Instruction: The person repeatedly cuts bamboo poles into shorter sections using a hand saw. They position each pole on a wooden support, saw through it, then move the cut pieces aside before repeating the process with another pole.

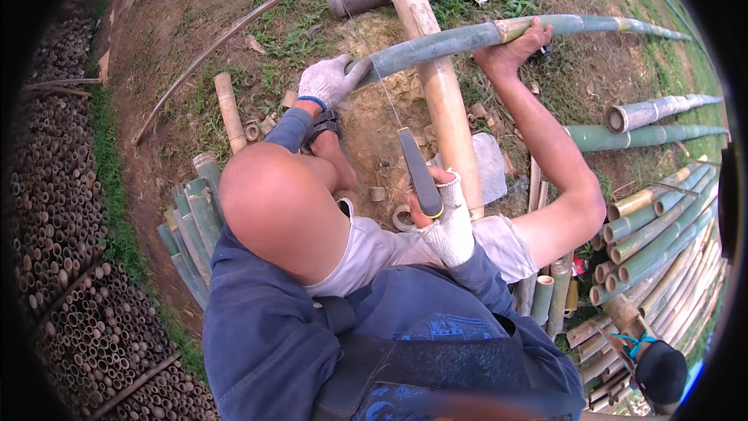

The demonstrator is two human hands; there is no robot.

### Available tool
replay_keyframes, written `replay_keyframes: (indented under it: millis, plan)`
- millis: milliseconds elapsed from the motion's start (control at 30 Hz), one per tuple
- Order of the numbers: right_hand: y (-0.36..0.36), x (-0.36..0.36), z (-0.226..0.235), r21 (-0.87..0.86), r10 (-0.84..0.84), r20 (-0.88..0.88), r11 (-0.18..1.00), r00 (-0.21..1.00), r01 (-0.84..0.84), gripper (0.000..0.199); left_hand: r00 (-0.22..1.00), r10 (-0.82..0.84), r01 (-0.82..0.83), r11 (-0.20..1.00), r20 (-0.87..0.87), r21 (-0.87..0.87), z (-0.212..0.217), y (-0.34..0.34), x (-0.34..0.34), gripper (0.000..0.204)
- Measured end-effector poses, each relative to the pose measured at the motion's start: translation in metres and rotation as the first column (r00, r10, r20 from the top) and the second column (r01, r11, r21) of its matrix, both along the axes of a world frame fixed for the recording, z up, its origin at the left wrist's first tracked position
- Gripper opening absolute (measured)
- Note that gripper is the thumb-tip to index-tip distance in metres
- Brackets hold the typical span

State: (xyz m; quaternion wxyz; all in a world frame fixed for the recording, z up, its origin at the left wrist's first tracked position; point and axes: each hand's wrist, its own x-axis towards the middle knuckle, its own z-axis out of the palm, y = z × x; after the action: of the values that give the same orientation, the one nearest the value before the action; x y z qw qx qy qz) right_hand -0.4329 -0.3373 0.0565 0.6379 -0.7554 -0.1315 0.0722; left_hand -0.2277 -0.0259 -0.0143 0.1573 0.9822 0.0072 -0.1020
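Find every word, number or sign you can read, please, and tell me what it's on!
There are none I can read.
Navy top: blue printed design, too unclear to make out words.
Saw: no readable writing.
Bamboo pole: no readable writing.

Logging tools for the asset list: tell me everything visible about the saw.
The saw has a long dark grey handle with yellow trim at both ends, plastic or rubber by its look. Its thin, metallic-looking blade shows nearly edge-on; teeth can't be made out. The gloved right hand grips the handle's lower end. The blade slants up and left, crossing the green pole just right of the gloved left hand and reaching beyond it. Cut depth can't be told.
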Motion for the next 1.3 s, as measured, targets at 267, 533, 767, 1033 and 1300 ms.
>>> replay_keyframes:
  millis: [267,533,767,1033,1300]
  plan:
    - [-0.018,-0.026,-0.006,-0.089,-0.062,0.066,0.994,0.996,0.068,0.060,0.998,-0.067,0.067,0.997,0.013,-0.029,0.007,-0.001,-0.006,0.079]
    - [0.061,0.091,-0.062,0.032,-0.147,0.203,0.989,0.968,0.143,0.064,1.000,-0.014,0.013,0.996,0.015,0.084,0.008,-0.006,-0.007,0.058]
    - [-0.047,-0.067,-0.017,-0.151,-0.047,-0.054,0.988,0.997,0.038,0.067,0.998,-0.050,0.052,0.997,-0.030,0.055,0.011,0.002,0.000,0.053]
    - [0.032,0.036,-0.062,-0.068,-0.103,0.030,0.992,0.994,0.105,0.071,0.999,-0.004,0.007,0.997,-0.051,0.075,0.011,0.000,0.001,0.062]
    - [-0.021,-0.043,-0.032,-0.008,-0.082,-0.064,0.997,0.995,0.082,0.073,0.991,-0.076,0.082,0.995,-0.107,0.052,0.018,0.011,0.012,0.068]
